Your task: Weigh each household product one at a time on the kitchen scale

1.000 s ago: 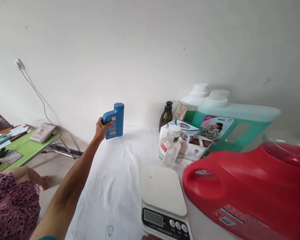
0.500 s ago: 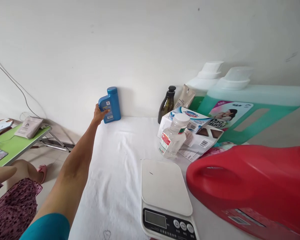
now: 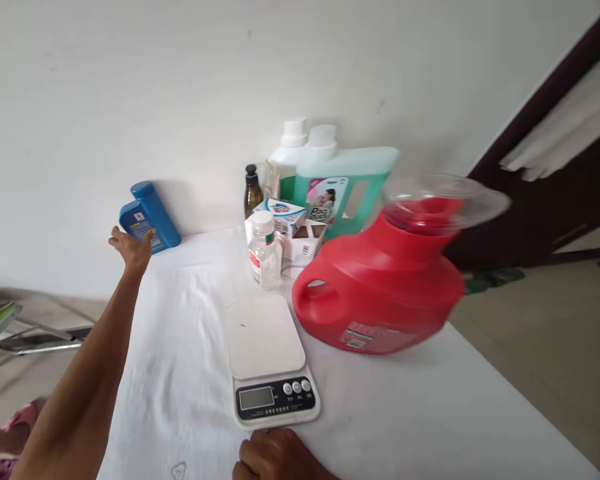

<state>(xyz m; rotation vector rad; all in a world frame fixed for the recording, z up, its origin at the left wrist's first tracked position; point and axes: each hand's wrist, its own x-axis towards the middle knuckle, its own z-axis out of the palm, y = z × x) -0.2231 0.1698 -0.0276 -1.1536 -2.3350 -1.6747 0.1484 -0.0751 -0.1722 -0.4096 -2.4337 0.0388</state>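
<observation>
By left hand (image 3: 130,247), blue bottle (image 3: 150,217).

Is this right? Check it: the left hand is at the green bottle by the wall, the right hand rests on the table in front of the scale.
Not quite. In the head view the left hand is at a blue bottle by the wall, not a green one. The rest stands: the right hand rests on the table in front of the scale.

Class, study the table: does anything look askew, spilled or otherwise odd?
Nothing looks spilled. The blue bottle leans away from upright at the table's far left corner by the wall, beside the left hand. The cartons behind the clear bottle lie in a loose heap.
</observation>
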